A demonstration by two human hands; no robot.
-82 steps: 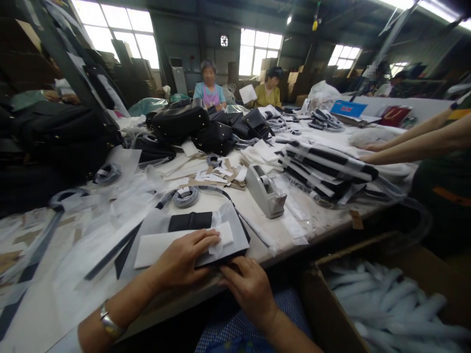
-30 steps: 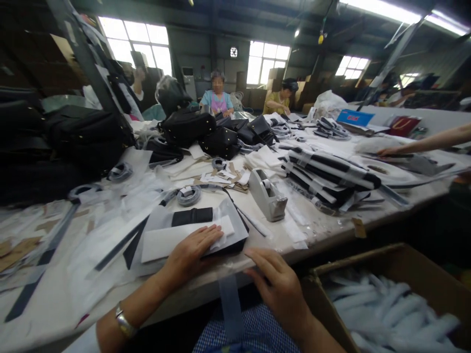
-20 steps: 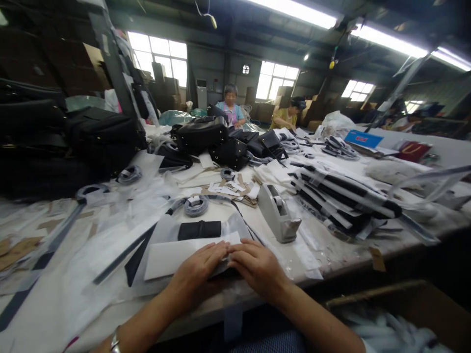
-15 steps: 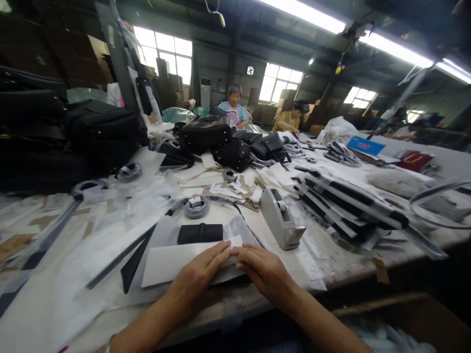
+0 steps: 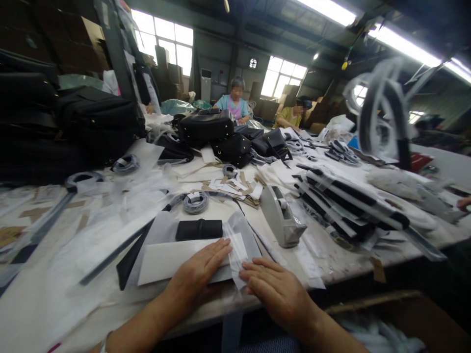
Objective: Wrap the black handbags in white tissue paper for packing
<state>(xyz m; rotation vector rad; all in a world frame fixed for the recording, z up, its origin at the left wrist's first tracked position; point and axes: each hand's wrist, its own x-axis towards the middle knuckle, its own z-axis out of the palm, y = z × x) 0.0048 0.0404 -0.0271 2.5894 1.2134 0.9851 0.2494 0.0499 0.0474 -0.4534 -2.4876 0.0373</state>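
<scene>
My left hand (image 5: 200, 267) lies flat, fingers stretched, on a white sheet (image 5: 162, 262). My right hand (image 5: 281, 291) has its fingers extended, with the tips touching the edge of a crinkled clear film (image 5: 237, 264). That film lies between the two hands, over the sheet's right end. Just beyond the sheet is a small black rolled leather piece (image 5: 198, 229) with a band around its middle. Translucent wrapping paper (image 5: 152, 235) is spread underneath. A black pointed flap (image 5: 127, 264) sticks out at the left.
A grey tape dispenser (image 5: 281, 218) stands right of the paper, and a wrapped coil (image 5: 196, 202) sits behind it. Wrapped black straps (image 5: 346, 196) are stacked at right. Black handbags (image 5: 204, 125) are piled farther back. A blurred wrapped strap bundle (image 5: 384, 115) is in the air. Two people work beyond.
My right hand has moved right and towards me, away from the left, and clear film now shows between them. The left hand has hardly moved. A blurred strap bundle has appeared at right.
</scene>
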